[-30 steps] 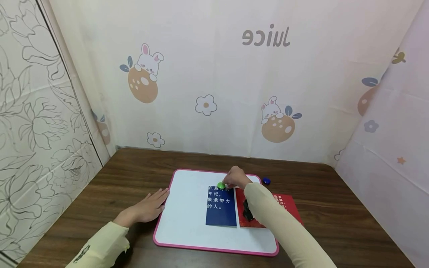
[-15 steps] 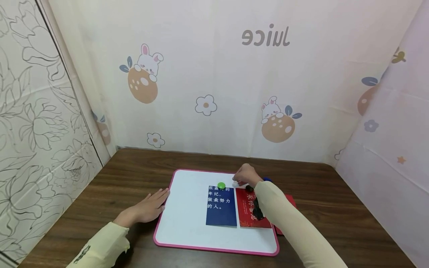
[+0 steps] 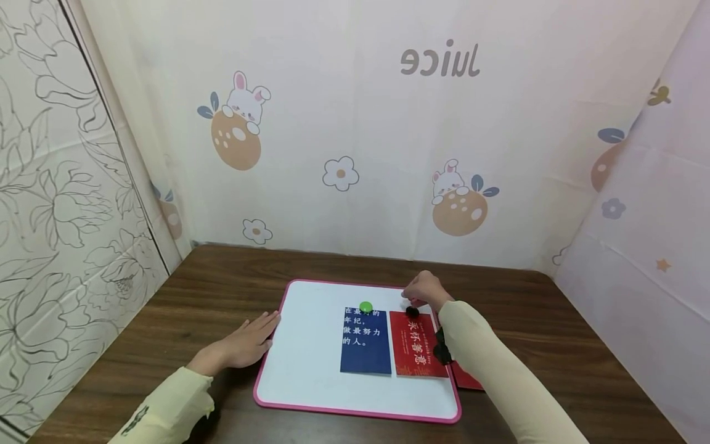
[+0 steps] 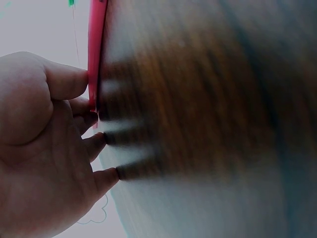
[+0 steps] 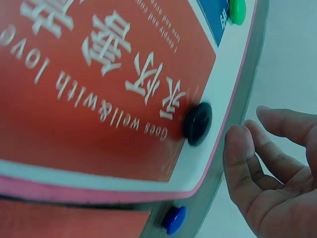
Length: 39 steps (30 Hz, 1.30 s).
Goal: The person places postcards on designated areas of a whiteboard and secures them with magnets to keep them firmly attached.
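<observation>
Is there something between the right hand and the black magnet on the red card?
Nothing visible. The right hand is open beside the black magnet, a small gap apart, with only the bare board rim between them.

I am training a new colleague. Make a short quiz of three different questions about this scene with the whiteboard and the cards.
1. True or false: the left hand lies flat on the table, fingertips at the whiteboard rim.
2. Which magnet sits on the red card? A green B black C blue
3. Fill in: the green magnet pins the ____ card.

Key: 1 true. 2 B, the black magnet, just beside the right hand, which holds nothing. 3 blue; the blue card.
</observation>
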Each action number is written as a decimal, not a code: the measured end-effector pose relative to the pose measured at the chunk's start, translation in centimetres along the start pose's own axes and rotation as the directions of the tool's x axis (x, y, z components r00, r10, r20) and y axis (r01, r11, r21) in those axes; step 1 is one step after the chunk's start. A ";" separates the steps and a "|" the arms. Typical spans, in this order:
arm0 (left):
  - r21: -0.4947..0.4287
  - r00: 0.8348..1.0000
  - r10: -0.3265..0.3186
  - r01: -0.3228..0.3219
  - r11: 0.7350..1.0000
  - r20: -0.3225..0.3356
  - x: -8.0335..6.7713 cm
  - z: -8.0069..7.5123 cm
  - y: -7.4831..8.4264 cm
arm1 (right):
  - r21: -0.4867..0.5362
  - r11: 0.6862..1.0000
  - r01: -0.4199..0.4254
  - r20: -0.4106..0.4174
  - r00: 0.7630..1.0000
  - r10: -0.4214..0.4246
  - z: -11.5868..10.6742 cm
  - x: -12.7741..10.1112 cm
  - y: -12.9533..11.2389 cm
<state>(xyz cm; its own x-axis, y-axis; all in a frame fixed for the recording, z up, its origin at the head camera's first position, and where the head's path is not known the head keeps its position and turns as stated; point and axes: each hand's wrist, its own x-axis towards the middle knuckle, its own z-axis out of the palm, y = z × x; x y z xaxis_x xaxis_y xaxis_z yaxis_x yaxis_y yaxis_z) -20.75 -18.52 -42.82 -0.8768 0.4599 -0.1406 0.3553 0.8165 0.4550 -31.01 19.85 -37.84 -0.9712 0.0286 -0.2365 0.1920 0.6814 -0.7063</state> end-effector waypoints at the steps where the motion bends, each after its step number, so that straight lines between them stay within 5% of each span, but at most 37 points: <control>1: 0.000 1.000 0.000 0.000 1.000 0.000 0.0 0.0 0.0 | 0.001 1.000 0.006 0.000 1.000 -0.006 -0.2 0.0 0.2; 39: 0.005 1.000 0.024 -0.024 1.000 -0.006 0.1 -0.1 -0.1 | -0.011 1.000 -0.029 -0.051 0.998 0.028 -5.2 -1.7 5.3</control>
<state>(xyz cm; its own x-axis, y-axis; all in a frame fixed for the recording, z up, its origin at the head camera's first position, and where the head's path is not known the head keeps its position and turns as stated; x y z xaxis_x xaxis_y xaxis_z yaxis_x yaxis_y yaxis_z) -20.89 -18.59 -42.79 -0.8697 0.4776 -0.1242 0.3781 0.8067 0.4543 -29.07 27.26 -37.72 -0.9713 0.0854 -0.2220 0.2187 0.6880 -0.6920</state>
